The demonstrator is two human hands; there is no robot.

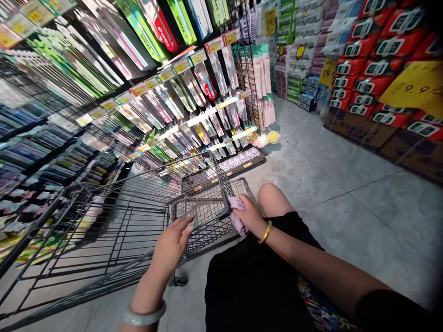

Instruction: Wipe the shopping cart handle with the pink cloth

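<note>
My right hand (pixel 249 214) is closed around a crumpled lilac cloth (pixel 238 222), which it presses to the corner of the grey metal frame of a shopping cart (pixel 224 203). A gold bangle circles that wrist. Over the near side rail of the cart, my left hand (pixel 173 242) hovers with fingers stretched forward and nothing in them; whether it touches the wire is unclear. A pale bangle sits on the left wrist. Through the wire mesh, the cart's basket shows no goods.
Racks of hanging packaged toothbrush-like goods (pixel 180 92) stand ahead and left of the cart. At right, red packs (pixel 380 60) are stacked on cardboard boxes (pixel 360 127) beside yellow price signs (pixel 415 87). Grey tiled floor (pixel 325 161) runs between. A cart wheel (pixel 179 280) shows below.
</note>
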